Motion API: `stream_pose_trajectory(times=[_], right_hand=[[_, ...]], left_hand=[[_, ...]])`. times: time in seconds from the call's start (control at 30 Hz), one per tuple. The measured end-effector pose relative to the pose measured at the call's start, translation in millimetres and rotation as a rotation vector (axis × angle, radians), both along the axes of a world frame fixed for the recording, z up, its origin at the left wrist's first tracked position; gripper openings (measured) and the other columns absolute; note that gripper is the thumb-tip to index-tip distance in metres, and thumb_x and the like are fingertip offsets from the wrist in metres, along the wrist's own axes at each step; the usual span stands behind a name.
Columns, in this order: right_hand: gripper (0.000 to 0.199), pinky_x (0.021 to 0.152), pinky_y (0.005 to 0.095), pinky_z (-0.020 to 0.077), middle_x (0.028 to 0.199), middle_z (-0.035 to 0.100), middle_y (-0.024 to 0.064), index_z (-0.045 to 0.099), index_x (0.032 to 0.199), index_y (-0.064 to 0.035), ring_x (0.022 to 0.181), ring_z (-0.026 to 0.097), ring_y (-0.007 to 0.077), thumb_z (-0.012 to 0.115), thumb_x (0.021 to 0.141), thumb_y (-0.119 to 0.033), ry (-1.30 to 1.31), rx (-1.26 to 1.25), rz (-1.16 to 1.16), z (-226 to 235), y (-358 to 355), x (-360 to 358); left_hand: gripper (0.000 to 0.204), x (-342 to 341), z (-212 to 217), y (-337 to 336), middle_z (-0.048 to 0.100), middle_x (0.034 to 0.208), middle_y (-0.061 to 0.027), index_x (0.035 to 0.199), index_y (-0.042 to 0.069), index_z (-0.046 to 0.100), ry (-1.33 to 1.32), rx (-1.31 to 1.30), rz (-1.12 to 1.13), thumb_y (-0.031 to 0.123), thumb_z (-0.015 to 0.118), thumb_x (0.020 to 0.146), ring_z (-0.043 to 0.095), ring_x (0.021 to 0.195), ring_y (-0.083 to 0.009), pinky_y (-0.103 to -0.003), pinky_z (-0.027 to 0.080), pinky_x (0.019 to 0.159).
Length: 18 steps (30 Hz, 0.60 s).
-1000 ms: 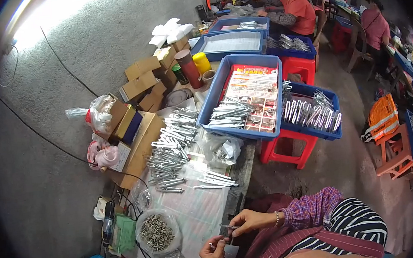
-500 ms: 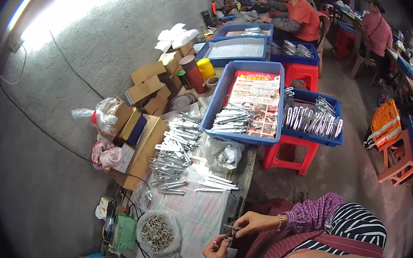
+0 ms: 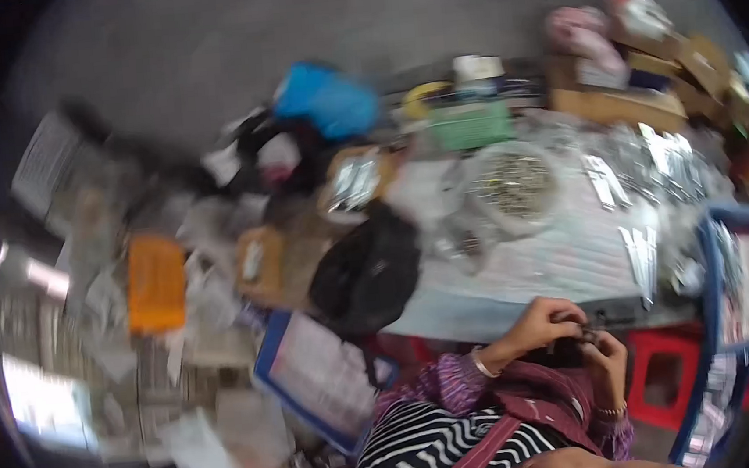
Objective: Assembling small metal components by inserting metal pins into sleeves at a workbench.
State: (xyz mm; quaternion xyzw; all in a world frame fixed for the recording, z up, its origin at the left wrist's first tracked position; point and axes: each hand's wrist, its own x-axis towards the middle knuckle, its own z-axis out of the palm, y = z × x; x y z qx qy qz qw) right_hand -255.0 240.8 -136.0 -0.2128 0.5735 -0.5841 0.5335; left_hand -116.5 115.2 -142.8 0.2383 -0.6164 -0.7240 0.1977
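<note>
Frame heavily motion-blurred; fine detail unreliable. Both hands meet low and right of centre, just in front of the near edge of the worktop (image 3: 519,284). Left hand (image 3: 535,322) comes in from a purple patterned sleeve with a pale bangle at the wrist, fingers curled over and closed down on a small dark part (image 3: 587,335). Right hand (image 3: 609,358) sits just beside it, also wearing a thin bracelet, fingers bent inward and pinching the same small dark part from the other side. The part is held between the two sets of fingertips, above the lap, in front of the worktop edge; its kind cannot be told through the blur. On the worktop, well apart from the hands: a round clear bowl (image 3: 511,184) filled with small metal pieces, and to its right loose rows of bright metal parts (image 3: 650,159). A green basket (image 3: 470,123) stands behind the bowl, a blue bag (image 3: 328,97) further left. A black bag (image 3: 367,270) rests against the left end of the worktop. A blue tray (image 3: 738,276) with white and red contents sits at the right, with a red stool (image 3: 663,378) below it near the right hand. An orange flat object (image 3: 156,282) lies among the blurred clutter at left. Cardboard boxes (image 3: 636,95) line the upper right.
</note>
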Motion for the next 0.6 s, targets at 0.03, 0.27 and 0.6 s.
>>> stream_pose_trajectory(times=[0.03,0.27,0.6], right_hand=[[0.005,0.06,0.019,0.0365,0.076,0.054,-0.0009,0.054,0.075,-0.0016,0.066,0.046,0.0065,0.058,0.074,0.001,0.048,0.001,0.048,-2.2,-0.5,-0.9],[0.007,0.051,0.0164,0.0318,0.075,0.058,-0.0012,0.059,0.085,-0.0015,0.059,0.046,0.0028,0.059,0.078,-0.002,-0.1,-0.019,0.164,-18.2,-4.5,11.4],[0.01,0.06,0.0178,0.0385,0.079,0.06,0.0015,0.058,0.089,0.0003,0.066,0.052,0.0062,0.059,0.079,-0.003,-0.088,0.006,0.128,-17.7,-6.1,10.9]], left_hand=[[0.016,4.5,-0.4,1.7,0.059,0.071,0.0028,0.089,0.001,0.064,0.013,0.027,0.036,0.008,0.066,0.075,0.048,0.062,-0.0036,-0.019,0.039,0.056],[0.011,26.5,4.5,8.0,0.047,0.061,0.0057,0.08,-0.002,0.062,0.164,0.085,0.2,0.003,0.064,0.07,0.043,0.058,-0.0027,-0.019,0.034,0.053],[0.013,23.1,-1.8,0.3,0.048,0.061,0.0058,0.081,-0.001,0.063,0.176,0.117,0.136,0.005,0.065,0.07,0.042,0.058,-0.0026,-0.02,0.035,0.053]])
